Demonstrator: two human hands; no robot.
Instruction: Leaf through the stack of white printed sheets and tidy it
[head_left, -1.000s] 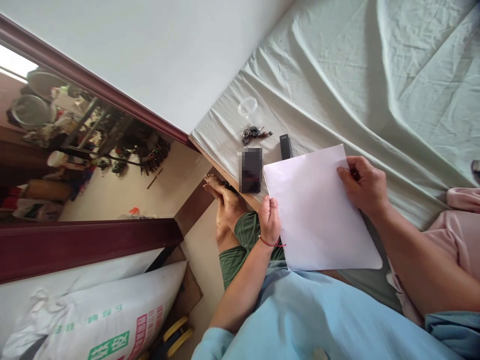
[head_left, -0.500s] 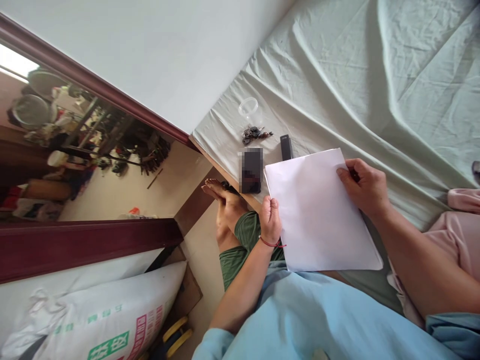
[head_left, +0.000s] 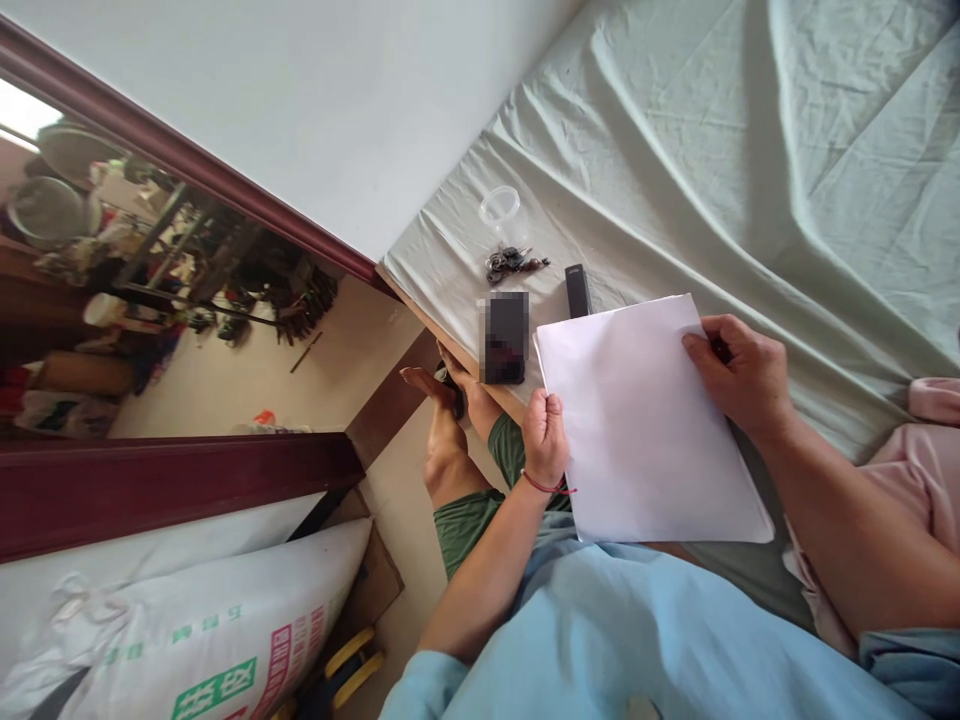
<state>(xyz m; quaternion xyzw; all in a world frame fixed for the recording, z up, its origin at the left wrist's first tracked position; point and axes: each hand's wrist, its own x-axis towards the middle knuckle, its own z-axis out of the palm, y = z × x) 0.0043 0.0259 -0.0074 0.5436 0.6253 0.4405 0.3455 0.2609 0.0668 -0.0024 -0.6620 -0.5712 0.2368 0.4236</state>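
Observation:
A stack of white paper sheets point(head_left: 649, 430) lies across my lap, its far edge over the pale green bedsheet. My left hand point(head_left: 546, 435), with a red cord at the wrist, is closed on the stack's left edge, thumb on top. On the far right corner, my right hand point(head_left: 739, 372) pinches the sheets between thumb and fingers. Past the far edge of the paper lies a slim black box-like object point(head_left: 577, 288), its near end covered by the sheets. To its left rests a dark, pixelated phone-like object point(head_left: 505, 338).
A bunch of keys point(head_left: 511, 262) and a clear plastic cup point(head_left: 500, 208) sit farther back on the bedsheet point(head_left: 697, 180). Pink cloth point(head_left: 900, 480) lies at the right. Left of my legs are a maroon door frame point(head_left: 172, 480) and a printed white sack point(head_left: 225, 610).
My legs have shifted apart, one foot now lower and nearer. Both hands keep their hold on the paper, which appears slightly farther right in view.

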